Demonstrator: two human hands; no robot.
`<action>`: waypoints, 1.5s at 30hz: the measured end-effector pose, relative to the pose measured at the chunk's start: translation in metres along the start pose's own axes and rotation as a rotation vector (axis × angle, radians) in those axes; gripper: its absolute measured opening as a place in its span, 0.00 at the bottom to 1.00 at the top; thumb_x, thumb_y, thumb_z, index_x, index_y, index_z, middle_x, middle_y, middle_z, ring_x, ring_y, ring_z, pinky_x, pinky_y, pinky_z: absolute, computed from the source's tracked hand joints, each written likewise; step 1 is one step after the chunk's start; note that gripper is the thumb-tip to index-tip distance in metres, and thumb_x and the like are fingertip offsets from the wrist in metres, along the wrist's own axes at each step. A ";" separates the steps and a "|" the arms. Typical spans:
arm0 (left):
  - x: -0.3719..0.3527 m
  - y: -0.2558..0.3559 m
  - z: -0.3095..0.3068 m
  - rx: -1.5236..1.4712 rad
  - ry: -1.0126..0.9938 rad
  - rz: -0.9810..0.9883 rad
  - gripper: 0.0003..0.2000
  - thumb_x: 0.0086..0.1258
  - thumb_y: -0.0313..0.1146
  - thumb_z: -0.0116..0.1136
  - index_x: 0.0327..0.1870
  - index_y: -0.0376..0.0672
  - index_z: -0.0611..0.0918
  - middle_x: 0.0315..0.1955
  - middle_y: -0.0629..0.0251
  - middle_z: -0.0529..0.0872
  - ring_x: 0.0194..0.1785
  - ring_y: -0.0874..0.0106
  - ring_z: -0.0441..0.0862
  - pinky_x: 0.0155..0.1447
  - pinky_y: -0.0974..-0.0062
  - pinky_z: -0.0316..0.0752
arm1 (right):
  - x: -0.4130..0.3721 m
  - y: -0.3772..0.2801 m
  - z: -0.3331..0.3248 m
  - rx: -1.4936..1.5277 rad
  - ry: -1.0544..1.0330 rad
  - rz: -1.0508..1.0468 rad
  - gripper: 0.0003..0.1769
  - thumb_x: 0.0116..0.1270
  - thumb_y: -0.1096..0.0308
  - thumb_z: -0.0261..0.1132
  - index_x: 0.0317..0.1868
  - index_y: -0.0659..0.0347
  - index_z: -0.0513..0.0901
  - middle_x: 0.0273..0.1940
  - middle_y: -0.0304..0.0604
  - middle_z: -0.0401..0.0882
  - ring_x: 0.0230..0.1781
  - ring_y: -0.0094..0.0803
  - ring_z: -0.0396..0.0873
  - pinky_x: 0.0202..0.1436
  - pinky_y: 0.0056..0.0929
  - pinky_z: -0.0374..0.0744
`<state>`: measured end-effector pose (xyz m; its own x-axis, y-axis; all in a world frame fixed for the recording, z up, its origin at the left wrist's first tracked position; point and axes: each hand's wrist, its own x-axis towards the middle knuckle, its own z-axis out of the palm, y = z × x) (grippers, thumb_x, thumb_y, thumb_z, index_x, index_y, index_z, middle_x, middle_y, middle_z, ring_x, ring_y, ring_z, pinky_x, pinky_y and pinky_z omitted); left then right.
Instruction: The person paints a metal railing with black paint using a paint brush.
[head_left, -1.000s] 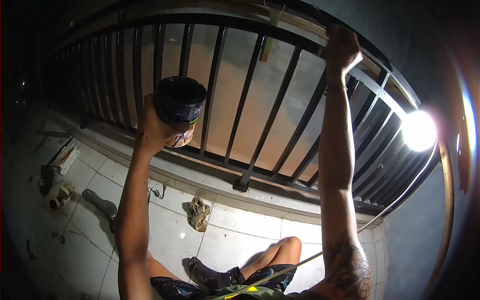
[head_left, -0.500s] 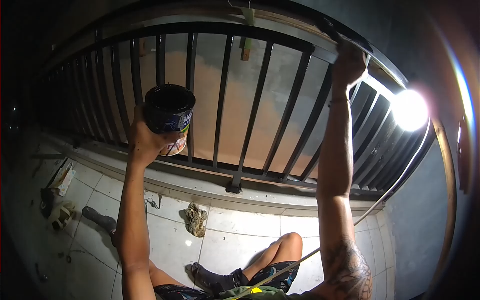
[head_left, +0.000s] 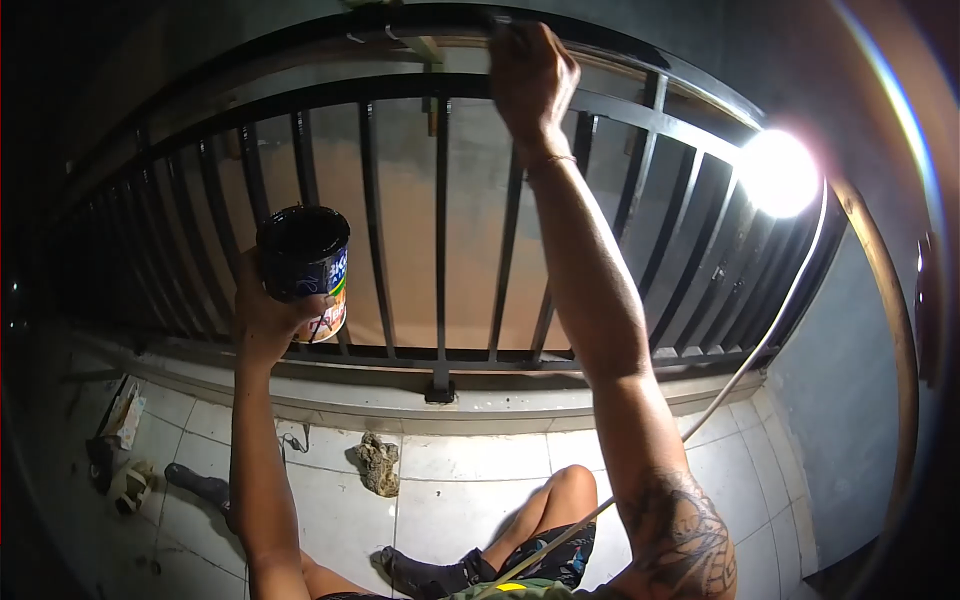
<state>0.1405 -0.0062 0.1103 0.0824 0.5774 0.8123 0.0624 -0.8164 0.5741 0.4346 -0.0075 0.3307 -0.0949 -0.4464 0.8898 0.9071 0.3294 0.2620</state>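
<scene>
Bent knee & socked foot on white floor tiles, crumpled rag just ahead, nr the kerb. L hand is raised, fingers wrapped round the lower half of a paint can, held upright in front of the railing bars; lower in view than 0.5 s ago. Can is open, rim & inside coated black. Blue label w/ white lettering too blurred to read, green/orange band below. R hand has slid left along the top rail, away from the lamp; fingers bunched tight at the rail, poss. on a brush
</scene>
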 end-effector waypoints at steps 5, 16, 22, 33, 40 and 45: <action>0.005 0.007 0.034 0.013 -0.058 0.001 0.41 0.44 0.46 0.77 0.57 0.35 0.68 0.47 0.53 0.81 0.50 0.64 0.83 0.56 0.68 0.79 | 0.024 0.053 -0.061 -0.119 -0.009 0.150 0.05 0.60 0.67 0.64 0.27 0.55 0.84 0.29 0.41 0.84 0.27 0.37 0.83 0.36 0.30 0.80; 0.004 0.016 0.042 0.032 -0.077 0.063 0.43 0.40 0.41 0.82 0.56 0.36 0.67 0.49 0.55 0.79 0.53 0.62 0.80 0.58 0.67 0.78 | 0.016 0.111 -0.108 -0.592 0.021 -0.204 0.01 0.57 0.73 0.66 0.30 0.57 0.83 0.27 0.43 0.82 0.28 0.35 0.82 0.34 0.29 0.79; -0.005 -0.006 0.011 0.093 -0.056 -0.123 0.44 0.36 0.33 0.82 0.58 0.34 0.66 0.49 0.53 0.80 0.52 0.62 0.80 0.56 0.66 0.76 | -0.034 -0.016 -0.039 0.103 0.167 0.281 0.04 0.55 0.74 0.68 0.31 0.60 0.82 0.24 0.42 0.79 0.23 0.35 0.78 0.30 0.28 0.77; -0.030 -0.003 -0.040 0.085 -0.087 -0.280 0.42 0.41 0.43 0.80 0.57 0.33 0.71 0.49 0.54 0.81 0.52 0.64 0.80 0.58 0.67 0.75 | -0.085 0.016 0.033 0.080 0.094 0.228 0.06 0.61 0.70 0.68 0.40 0.56 0.86 0.33 0.41 0.85 0.33 0.30 0.86 0.37 0.25 0.81; -0.030 -0.003 -0.040 0.061 -0.071 -0.267 0.36 0.43 0.41 0.79 0.54 0.32 0.75 0.45 0.55 0.84 0.48 0.67 0.83 0.53 0.70 0.78 | -0.065 0.049 -0.020 0.417 0.693 0.863 0.07 0.62 0.74 0.64 0.39 0.69 0.81 0.34 0.45 0.83 0.33 0.29 0.81 0.40 0.27 0.79; -0.033 -0.008 -0.036 0.036 -0.047 -0.258 0.31 0.45 0.40 0.78 0.49 0.32 0.79 0.42 0.56 0.86 0.45 0.68 0.84 0.52 0.69 0.79 | -0.061 0.021 0.007 0.709 0.772 0.865 0.08 0.60 0.76 0.66 0.40 0.67 0.80 0.29 0.38 0.77 0.29 0.23 0.72 0.35 0.21 0.73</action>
<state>0.1013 -0.0190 0.0831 0.1054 0.7665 0.6335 0.1228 -0.6422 0.7566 0.4566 0.0321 0.2848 0.8568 -0.1515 0.4928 0.1323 0.9885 0.0738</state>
